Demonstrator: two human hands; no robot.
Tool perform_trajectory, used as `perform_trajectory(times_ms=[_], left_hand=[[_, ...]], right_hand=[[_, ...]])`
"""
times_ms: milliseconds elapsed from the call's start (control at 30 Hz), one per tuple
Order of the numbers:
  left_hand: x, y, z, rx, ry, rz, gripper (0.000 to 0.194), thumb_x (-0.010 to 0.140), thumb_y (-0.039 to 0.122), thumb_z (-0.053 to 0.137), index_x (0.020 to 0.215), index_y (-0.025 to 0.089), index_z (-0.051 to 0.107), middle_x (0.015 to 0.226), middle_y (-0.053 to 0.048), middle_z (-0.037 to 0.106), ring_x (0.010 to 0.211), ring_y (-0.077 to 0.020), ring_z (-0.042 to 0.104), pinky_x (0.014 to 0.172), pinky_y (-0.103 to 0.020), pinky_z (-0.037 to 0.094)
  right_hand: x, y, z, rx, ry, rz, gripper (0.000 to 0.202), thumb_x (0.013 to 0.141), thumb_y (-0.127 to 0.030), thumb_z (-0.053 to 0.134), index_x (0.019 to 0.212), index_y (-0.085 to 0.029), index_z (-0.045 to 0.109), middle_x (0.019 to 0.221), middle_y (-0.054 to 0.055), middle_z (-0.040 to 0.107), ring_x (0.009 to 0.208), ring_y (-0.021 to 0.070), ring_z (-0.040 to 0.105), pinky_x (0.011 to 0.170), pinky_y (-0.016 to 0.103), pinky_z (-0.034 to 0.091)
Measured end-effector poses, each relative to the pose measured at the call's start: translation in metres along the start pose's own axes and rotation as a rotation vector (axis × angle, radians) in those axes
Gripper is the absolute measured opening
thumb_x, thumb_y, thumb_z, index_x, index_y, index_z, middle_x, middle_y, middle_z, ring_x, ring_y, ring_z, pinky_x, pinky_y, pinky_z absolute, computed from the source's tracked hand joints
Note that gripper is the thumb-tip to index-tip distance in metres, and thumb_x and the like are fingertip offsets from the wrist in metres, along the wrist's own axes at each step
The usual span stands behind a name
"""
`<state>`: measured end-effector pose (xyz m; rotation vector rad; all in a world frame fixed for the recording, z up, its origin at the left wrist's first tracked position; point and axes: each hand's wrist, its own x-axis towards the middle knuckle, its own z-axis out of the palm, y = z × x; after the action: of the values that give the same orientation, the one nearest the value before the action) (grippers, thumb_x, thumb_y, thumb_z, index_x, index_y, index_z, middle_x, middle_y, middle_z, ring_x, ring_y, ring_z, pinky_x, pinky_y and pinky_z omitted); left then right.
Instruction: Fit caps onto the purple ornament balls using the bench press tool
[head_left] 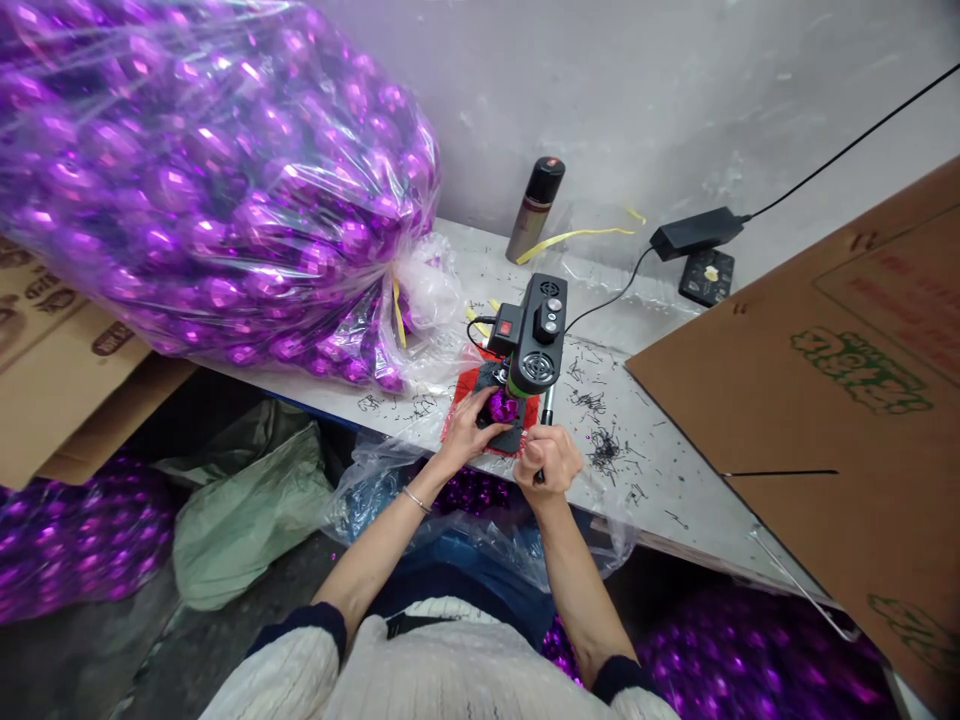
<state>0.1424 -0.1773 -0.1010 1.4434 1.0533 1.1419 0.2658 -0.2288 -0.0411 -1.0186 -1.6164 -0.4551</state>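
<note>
A small black bench machine with two round vents and a red switch stands on a red mat. My left hand has its thumb and fingers around a shiny purple ball, which sits under the machine's head on the black base. My right hand is closed in a fist round the lever handle at the machine's right side. The handle's lower end is mostly hidden by the fingers. The ball's far side is covered by the machine head.
A big clear bag of purple balls lies at the left on the table. A spray can, a power adapter and a dark square box stand behind. Black scraps litter the right side, beside a cardboard box.
</note>
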Motion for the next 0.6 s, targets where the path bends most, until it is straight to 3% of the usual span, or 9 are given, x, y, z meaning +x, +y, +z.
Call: perform_trajectory(times_ms=[600], left_hand=[[0.000,0.002,0.002,-0.044,0.021,-0.048,0.054,0.067,0.032,0.086,0.117,0.026,0.067,0.131,-0.008,0.066,0.129,-0.0308,0.055,0.122,-0.050,0.024]], right_hand=[[-0.013,0.002,0.008,0.047,0.064,0.045,0.027,0.098,-0.021,0.036,0.072,-0.023,0.042,0.066,0.000,0.053,0.057,0.0118,0.042,0.055,0.027,0.034]])
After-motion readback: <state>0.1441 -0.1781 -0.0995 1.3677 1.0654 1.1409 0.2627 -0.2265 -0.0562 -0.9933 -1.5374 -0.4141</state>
